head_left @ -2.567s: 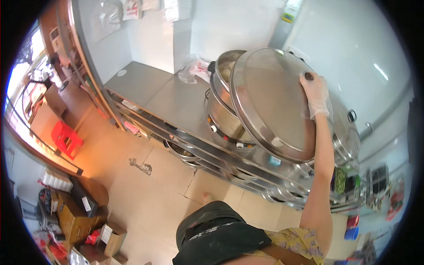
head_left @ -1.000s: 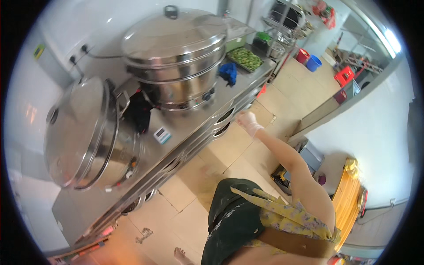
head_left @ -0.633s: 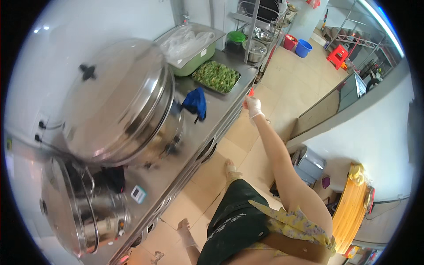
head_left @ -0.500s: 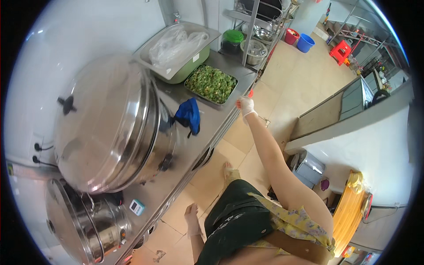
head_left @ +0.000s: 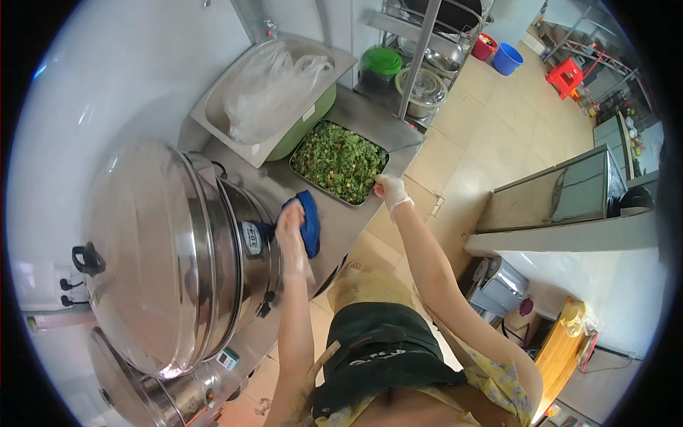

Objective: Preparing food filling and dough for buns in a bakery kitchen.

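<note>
Steel counter (head_left: 340, 224) bears chopped greens (head_left: 338, 161) just left of right hand (head_left: 392, 191).

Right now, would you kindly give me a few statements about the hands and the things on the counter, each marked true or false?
1. The right hand is at the edge of the tray of chopped greens. True.
2. The right hand is gloveless. False: it wears a pale, see-through glove.
3. The left hand is by the blue cloth. True.
4. A clear plastic bag lies in the steel basin. True.
5. The tray stands inside the basin. False: it lies on the steel counter.
</note>
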`<move>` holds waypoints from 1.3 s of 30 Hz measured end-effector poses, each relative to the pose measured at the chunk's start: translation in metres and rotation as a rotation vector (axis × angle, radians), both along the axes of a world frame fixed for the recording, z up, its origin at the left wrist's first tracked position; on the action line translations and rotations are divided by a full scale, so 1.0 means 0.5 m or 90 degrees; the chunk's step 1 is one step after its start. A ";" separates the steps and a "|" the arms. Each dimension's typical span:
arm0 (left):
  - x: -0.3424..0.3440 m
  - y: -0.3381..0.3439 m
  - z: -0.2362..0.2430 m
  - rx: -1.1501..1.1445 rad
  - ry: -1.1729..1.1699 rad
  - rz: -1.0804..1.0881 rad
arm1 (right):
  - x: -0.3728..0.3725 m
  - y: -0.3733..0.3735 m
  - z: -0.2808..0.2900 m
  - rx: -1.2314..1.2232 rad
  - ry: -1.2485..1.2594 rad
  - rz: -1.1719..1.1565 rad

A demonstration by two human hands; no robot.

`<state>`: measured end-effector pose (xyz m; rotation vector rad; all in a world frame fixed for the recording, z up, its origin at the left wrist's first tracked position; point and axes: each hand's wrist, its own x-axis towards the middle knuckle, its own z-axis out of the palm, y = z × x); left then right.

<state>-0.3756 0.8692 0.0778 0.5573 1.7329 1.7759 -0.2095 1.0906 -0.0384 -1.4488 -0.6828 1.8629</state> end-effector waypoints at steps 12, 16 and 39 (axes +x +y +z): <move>-0.191 0.368 -0.175 -0.190 0.044 -0.369 | 0.109 -0.207 0.013 -0.020 -0.110 -0.164; -0.090 0.403 -0.085 -0.359 0.197 -0.472 | 0.160 -0.236 0.018 -0.020 0.132 -0.234; 0.658 0.075 0.012 -0.268 -0.105 -0.840 | 0.720 -0.785 0.095 0.044 0.220 -0.526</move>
